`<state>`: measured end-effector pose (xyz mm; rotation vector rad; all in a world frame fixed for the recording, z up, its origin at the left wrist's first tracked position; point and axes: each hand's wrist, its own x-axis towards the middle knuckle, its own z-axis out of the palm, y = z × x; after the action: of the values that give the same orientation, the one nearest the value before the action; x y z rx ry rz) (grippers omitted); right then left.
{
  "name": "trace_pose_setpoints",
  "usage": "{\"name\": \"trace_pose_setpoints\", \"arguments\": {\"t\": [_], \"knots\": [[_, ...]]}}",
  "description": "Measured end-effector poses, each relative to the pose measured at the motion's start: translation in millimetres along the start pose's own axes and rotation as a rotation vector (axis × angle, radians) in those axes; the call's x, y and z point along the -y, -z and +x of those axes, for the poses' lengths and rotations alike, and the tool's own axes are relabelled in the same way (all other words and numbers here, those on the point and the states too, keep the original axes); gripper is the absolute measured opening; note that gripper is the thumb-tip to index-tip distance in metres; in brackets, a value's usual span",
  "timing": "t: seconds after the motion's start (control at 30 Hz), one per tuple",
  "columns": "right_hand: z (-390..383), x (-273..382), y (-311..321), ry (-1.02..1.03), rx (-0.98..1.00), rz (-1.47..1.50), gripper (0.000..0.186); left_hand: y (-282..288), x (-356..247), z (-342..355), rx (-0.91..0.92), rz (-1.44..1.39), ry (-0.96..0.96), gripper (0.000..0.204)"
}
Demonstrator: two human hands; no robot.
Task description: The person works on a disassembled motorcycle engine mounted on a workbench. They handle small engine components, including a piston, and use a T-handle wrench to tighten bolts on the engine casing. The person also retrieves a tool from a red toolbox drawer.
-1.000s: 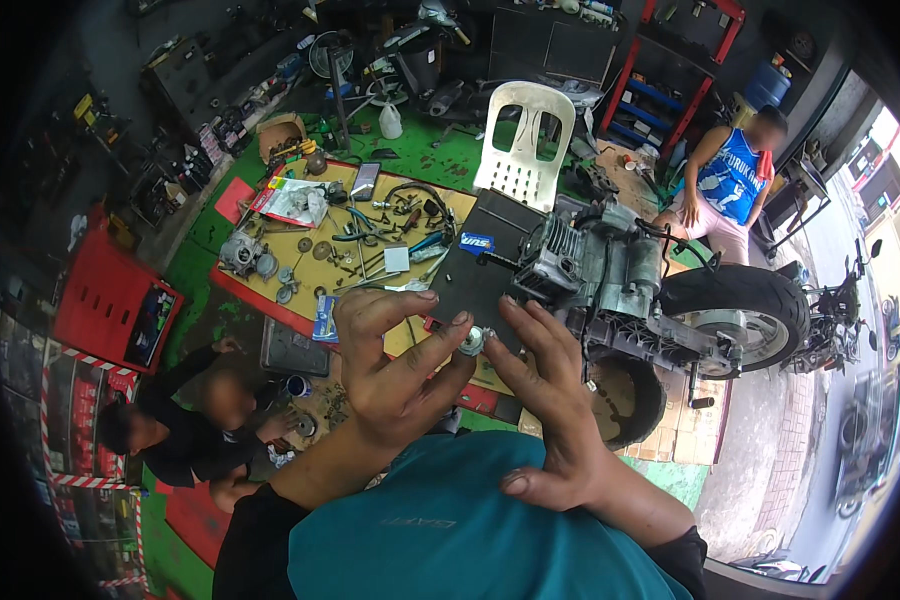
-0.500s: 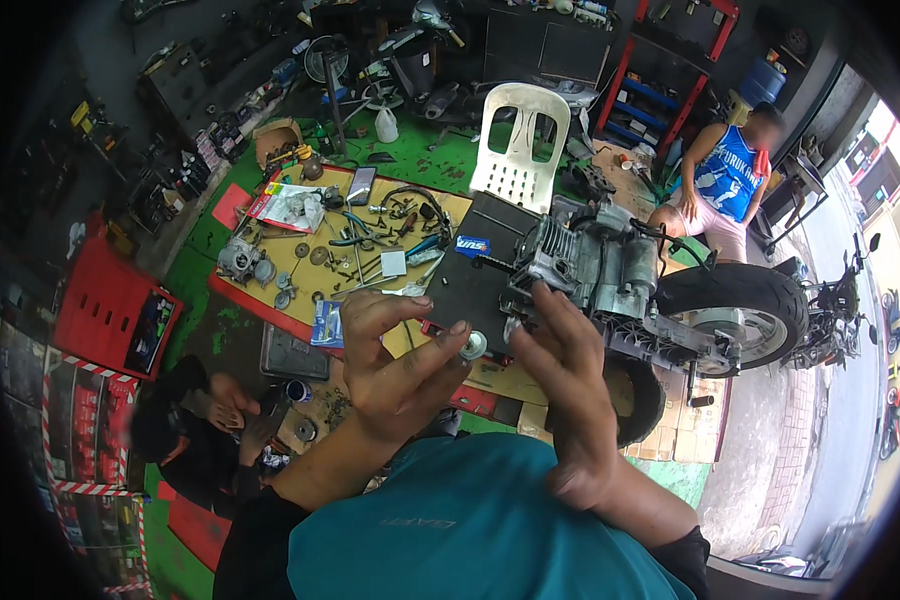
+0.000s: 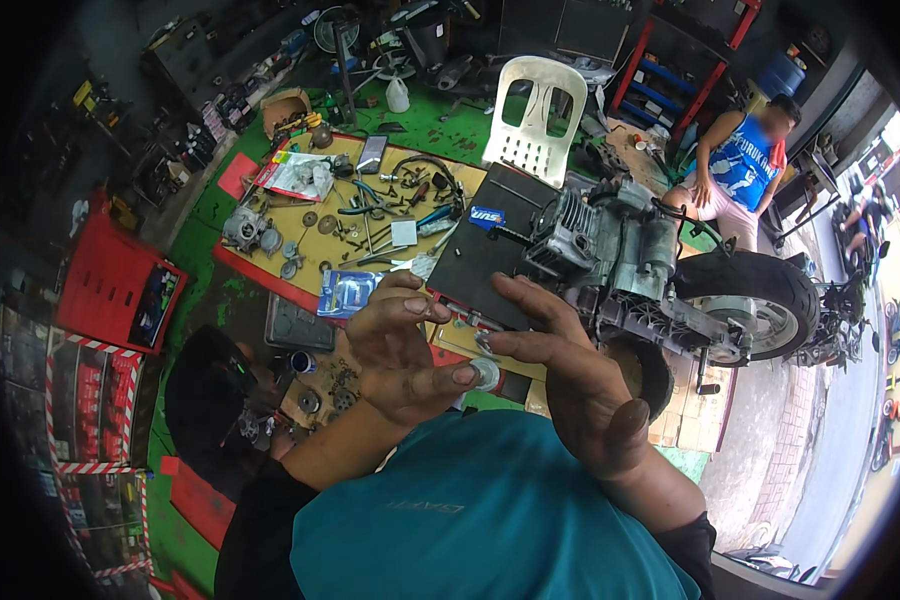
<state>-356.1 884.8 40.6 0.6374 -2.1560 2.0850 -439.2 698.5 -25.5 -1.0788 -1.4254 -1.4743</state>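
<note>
My left hand (image 3: 395,350) is raised in front of my chest, fingers curled, with a small round silvery metal part (image 3: 485,374) at its thumb tip. Facing it, my right hand (image 3: 580,385) has its fingers reaching left. A small shiny piece (image 3: 483,343) shows at one of its fingertips, too small to name. The two hands are close together but apart. Beyond them is the workbench (image 3: 310,275), covered with loose engine parts and tools. A dark mat (image 3: 480,265) lies ahead of the right hand, beside a scooter engine (image 3: 610,250) with its rear wheel (image 3: 750,305).
A white plastic chair (image 3: 538,110) stands behind the bench. One person in a blue top (image 3: 740,150) sits at the far right. Another person in dark clothing (image 3: 210,410) bends over parts at the left. A red tool cabinet (image 3: 110,285) stands beyond.
The round part and the small shiny piece have come nearer each other, lower and closer to my chest. My right hand has turned and its fingers have moved left. The view has shifted slightly.
</note>
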Motion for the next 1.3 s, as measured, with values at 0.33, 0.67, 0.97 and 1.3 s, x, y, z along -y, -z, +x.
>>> {"name": "trace_pose_setpoints", "arguments": {"t": [0.33,0.67,0.97,1.3], "knots": [[0,-2,-7,0.044,-0.007,-0.044,0.11,4,5,-1,-0.044,0.024,0.006,0.034],[-10,8,-5,0.287,-0.018,-0.647,0.102,7,7,4,-0.054,0.092,0.002,0.03],[-6,22,-6,0.279,-0.015,-0.771,0.1,12,6,6,-0.045,0.127,-0.005,0.03],[37,-33,-6,0.156,0.024,-0.654,0.064,118,35,-8,-0.187,0.534,0.166,0.046]]}}
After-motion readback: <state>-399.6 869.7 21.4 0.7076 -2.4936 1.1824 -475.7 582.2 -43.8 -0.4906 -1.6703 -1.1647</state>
